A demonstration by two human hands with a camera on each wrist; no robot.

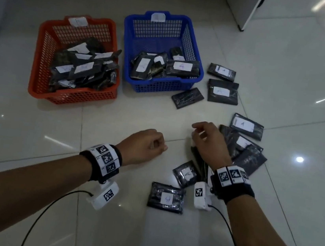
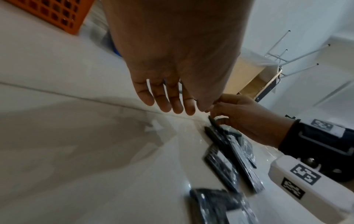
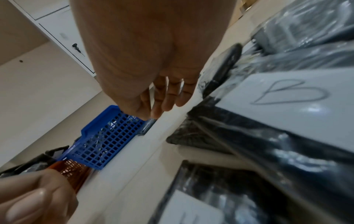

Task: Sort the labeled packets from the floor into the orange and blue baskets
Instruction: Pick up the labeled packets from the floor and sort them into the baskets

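Orange basket [image 1: 41, 61] is piled with dark packets, blue basket [image 1: 191, 36] next to it has fewer. More packets [image 1: 222, 91] are scattered on the tiled floor [image 1: 33, 126] at right. Left hand [image 1: 144, 147] hovers loosely curled and empty; right hand [image 1: 208, 141] is over the heap, fingers curled, can't tell whether it pinches anything.

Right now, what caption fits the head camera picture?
Two empty hands over floor packets, orange basket and blue basket part-filled.

Orange basket [image 1: 43, 49] (mesh), blue basket [image 1: 196, 51].
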